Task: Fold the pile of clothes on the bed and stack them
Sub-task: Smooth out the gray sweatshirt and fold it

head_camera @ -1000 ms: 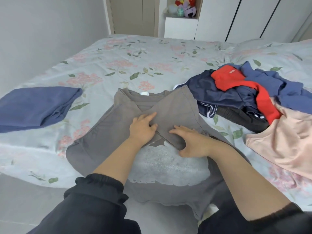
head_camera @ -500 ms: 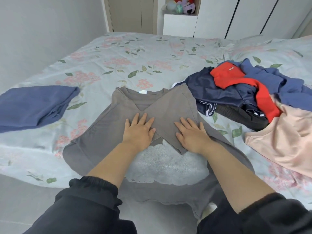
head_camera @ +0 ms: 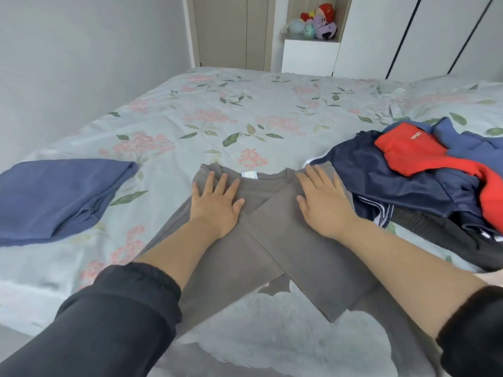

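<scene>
Both hands have slid up from the middle of the grey cotton sweatshirt [head_camera: 285,254] to its shoulders, and the view has leaned in closer over the bed. The left hand [head_camera: 215,202] now lies flat on the left shoulder, fingers straight and slightly fanned, palm pressing the cloth down. The right hand [head_camera: 324,202] does the same on the right shoulder, fingers straight and reaching the top edge. Between them sits the collar with its small white label [head_camera: 250,175].

The sweatshirt lies spread at the near edge of the pale floral bed sheet [head_camera: 217,118], its two sleeves folded inward and crossing over the chest above a pale print [head_camera: 285,336]. To the left, well apart, rests a folded blue garment [head_camera: 60,197]. To the right, just beside the right hand, sits the heap of unfolded clothes [head_camera: 381,180]: navy with white stripes, a red piece [head_camera: 408,151], a blue piece [head_camera: 468,142] and something black [head_camera: 449,240]. Plush toys [head_camera: 318,23] sit in a niche by the far wall.
</scene>
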A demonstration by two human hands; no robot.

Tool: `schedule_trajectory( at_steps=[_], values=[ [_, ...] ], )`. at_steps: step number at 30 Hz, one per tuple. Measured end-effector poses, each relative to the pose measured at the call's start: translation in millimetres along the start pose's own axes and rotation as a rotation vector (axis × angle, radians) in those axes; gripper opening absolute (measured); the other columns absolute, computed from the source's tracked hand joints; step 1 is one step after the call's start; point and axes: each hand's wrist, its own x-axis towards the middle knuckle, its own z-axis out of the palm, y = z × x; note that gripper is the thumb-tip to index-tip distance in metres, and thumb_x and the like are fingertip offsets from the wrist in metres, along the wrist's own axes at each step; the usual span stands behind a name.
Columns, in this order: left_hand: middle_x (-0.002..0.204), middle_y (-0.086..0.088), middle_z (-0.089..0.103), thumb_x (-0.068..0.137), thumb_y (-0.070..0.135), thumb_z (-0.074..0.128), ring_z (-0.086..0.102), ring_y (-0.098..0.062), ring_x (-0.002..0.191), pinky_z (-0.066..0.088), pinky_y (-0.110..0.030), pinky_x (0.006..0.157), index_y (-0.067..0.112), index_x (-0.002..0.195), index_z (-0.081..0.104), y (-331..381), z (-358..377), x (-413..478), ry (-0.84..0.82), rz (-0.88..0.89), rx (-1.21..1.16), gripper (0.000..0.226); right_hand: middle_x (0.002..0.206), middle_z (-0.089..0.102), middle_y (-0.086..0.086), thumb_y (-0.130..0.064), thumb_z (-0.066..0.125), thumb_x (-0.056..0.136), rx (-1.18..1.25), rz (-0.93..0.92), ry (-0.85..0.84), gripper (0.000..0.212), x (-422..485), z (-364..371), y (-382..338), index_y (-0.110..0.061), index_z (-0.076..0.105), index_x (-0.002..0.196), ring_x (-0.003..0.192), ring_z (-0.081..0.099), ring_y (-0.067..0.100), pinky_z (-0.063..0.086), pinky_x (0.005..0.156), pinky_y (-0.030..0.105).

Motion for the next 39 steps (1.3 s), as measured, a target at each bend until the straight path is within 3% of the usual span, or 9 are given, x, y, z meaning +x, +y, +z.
schedule_trajectory(
  at_steps=[3, 6, 8, 11, 13, 18, 23, 31, 39],
  values=[
    [0.16, 0.001, 0.004, 0.1, 0.046, 0.014, -0.004, -0.024, 0.147, 0.002, -0.054, 0.115, 0.028, 0.151, 0.006, -22, -1, 36, 0.006, -0.114, -0.151, 0.055, 0.155, 0.02, 0.012, -0.012, 0.035, 0.094, 0.05, -0.001, -0.041, 0.055, 50, -9, 4, -0.01, 0.022, 0.148, 0.144, 0.014, 0.025, 0.01, 0.114, 0.043],
    [0.157, -0.009, 0.016, 0.101, 0.041, 0.026, 0.016, -0.032, 0.142, 0.018, -0.051, 0.112, 0.02, 0.151, 0.007, -40, -2, 67, -0.009, -0.293, -0.386, 0.058, 0.137, 0.045, 0.018, -0.003, 0.037, 0.09, 0.175, 0.054, -0.22, 0.05, 90, -10, 8, -0.007, 0.034, 0.14, 0.124, 0.041, 0.033, 0.035, 0.094, 0.037],
    [0.142, -0.014, 0.038, 0.098, 0.038, 0.038, 0.033, -0.035, 0.131, 0.032, -0.046, 0.101, 0.011, 0.143, 0.027, -51, -3, 83, 0.036, -0.434, -0.471, 0.053, 0.127, 0.05, 0.02, -0.004, 0.038, 0.089, 0.144, 0.125, -0.307, 0.046, 109, -7, 13, -0.006, 0.038, 0.135, 0.112, 0.048, 0.035, 0.041, 0.087, 0.038],
    [0.093, -0.009, 0.058, 0.089, 0.019, 0.054, 0.052, -0.03, 0.094, 0.04, -0.032, 0.073, 0.011, 0.081, 0.054, -64, -5, 99, 0.063, -0.43, -0.597, 0.011, 0.113, 0.056, 0.016, -0.005, 0.043, 0.085, 0.019, 0.185, -0.356, 0.03, 124, 5, 16, -0.006, 0.052, 0.113, 0.099, 0.048, 0.031, 0.042, 0.077, 0.033],
    [0.069, -0.005, 0.049, 0.083, 0.008, 0.058, 0.048, -0.024, 0.075, 0.035, -0.026, 0.058, 0.013, 0.06, 0.045, -70, -6, 105, 0.076, -0.38, -0.669, 0.027, 0.098, 0.058, 0.014, -0.003, 0.047, 0.081, 0.028, 0.242, -0.301, 0.006, 128, 9, 17, -0.006, 0.052, 0.082, 0.085, 0.05, 0.029, 0.038, 0.068, 0.031],
    [0.079, -0.002, 0.058, 0.083, 0.013, 0.068, 0.053, -0.022, 0.079, 0.04, -0.029, 0.068, 0.014, 0.077, 0.06, -78, -29, 106, 0.345, -0.355, -0.684, 0.01, 0.092, 0.061, 0.014, -0.014, 0.057, 0.085, -0.053, 0.325, 0.209, 0.008, 132, -12, 35, -0.008, 0.062, 0.085, 0.101, 0.048, 0.033, 0.025, 0.071, 0.032],
    [0.067, 0.006, 0.05, 0.084, 0.015, 0.066, 0.05, -0.02, 0.075, 0.034, -0.028, 0.062, 0.016, 0.077, 0.056, -72, -52, 85, 0.414, -0.307, -0.659, 0.013, 0.098, 0.063, 0.015, -0.03, 0.06, 0.09, -0.023, 0.317, 0.14, 0.021, 109, -39, 39, -0.009, 0.066, 0.092, 0.106, 0.046, 0.033, 0.028, 0.08, 0.036],
    [0.075, -0.001, 0.054, 0.083, 0.006, 0.058, 0.052, -0.021, 0.074, 0.036, -0.025, 0.063, 0.015, 0.072, 0.049, -54, -65, -29, 0.536, -0.249, -0.917, 0.017, 0.086, 0.065, 0.019, -0.008, 0.061, 0.081, 0.158, 0.201, 0.472, 0.007, 5, -66, 18, -0.004, 0.066, 0.082, 0.095, 0.049, 0.038, 0.03, 0.079, 0.039],
    [0.068, -0.001, 0.055, 0.077, 0.005, 0.061, 0.047, -0.016, 0.06, 0.038, -0.024, 0.059, 0.019, 0.063, 0.048, -54, -51, -128, 0.362, -0.115, -0.815, 0.023, 0.063, 0.056, 0.012, 0.009, 0.062, 0.064, 0.271, 0.055, 0.553, 0.012, -112, -45, -9, -0.001, 0.057, 0.066, 0.074, 0.051, 0.035, 0.04, 0.071, 0.042]
  ],
)
